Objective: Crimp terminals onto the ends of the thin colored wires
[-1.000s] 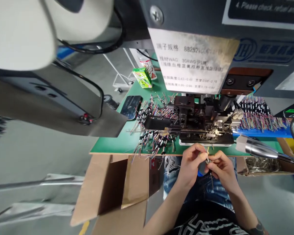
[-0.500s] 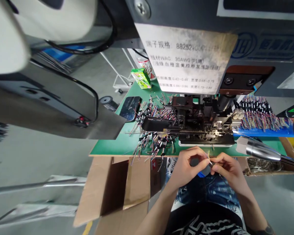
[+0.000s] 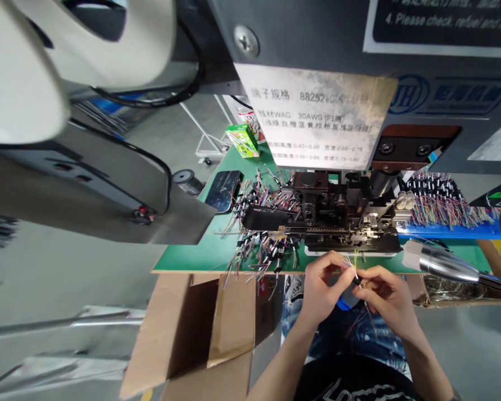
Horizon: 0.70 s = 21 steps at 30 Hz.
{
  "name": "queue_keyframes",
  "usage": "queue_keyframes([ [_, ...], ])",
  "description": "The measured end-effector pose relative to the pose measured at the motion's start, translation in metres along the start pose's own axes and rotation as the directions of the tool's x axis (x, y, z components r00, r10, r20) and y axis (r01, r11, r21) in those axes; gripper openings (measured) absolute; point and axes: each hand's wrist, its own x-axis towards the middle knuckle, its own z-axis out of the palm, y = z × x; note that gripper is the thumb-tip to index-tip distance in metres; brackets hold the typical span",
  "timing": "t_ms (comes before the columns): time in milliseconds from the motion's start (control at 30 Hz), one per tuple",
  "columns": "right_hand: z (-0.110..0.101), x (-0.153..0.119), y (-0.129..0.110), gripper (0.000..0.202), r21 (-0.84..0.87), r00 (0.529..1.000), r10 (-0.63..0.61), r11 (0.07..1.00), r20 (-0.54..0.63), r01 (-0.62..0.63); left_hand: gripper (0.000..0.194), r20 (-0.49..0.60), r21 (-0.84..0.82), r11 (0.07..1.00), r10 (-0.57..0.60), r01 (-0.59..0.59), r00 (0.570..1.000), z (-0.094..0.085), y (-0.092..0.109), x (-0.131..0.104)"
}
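The person's left hand (image 3: 328,287) and right hand (image 3: 386,295) are close together, both pinching one small bunch of wires (image 3: 358,280) just in front of the black machine (image 3: 338,214). A big messy pile of wires (image 3: 261,245) lies on the green worktop (image 3: 192,256) to the left of the machine, and a phone (image 3: 222,191) lies past that pile.

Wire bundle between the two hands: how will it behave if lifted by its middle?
The wire bundle is probably floppy: thin strands splay above and trail below. Its short dark band looks like the firmer spot. Likely light: left hand and right hand only pinch it.
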Motion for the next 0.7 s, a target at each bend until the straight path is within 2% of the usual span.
queue_keyframes([
  [167,0.022,-0.010,0.009,0.024,-0.024,0.984,-0.012,1.000,-0.177,0.008,0.028,-0.189,-0.117,0.988,0.074,-0.097,0.979,0.012,-0.021,-0.014],
  [267,0.027,-0.013,0.012,0.016,-0.078,0.974,-0.057,0.996,-0.221,0.041,0.027,-0.214,-0.153,0.983,0.072,-0.106,0.974,0.013,-0.026,-0.019],
  [400,0.026,-0.010,0.013,0.013,-0.149,0.959,-0.206,0.973,-0.195,0.179,0.029,-0.166,-0.220,0.974,0.024,-0.060,0.986,0.009,-0.026,-0.021],
  [533,0.022,-0.002,0.004,0.018,-0.259,0.922,-0.355,0.915,-0.154,0.309,0.038,-0.041,-0.332,0.939,-0.102,0.083,0.994,0.006,-0.023,-0.019],
  [600,0.021,0.000,0.000,0.017,-0.316,0.908,-0.388,0.891,-0.159,0.326,0.038,0.031,-0.315,0.937,-0.146,0.149,0.989,0.004,-0.022,-0.021],
  [700,0.019,0.000,-0.002,0.018,-0.324,0.912,-0.386,0.888,-0.138,0.327,0.042,0.097,-0.232,0.946,-0.207,0.224,0.974,0.001,-0.019,-0.026],
])
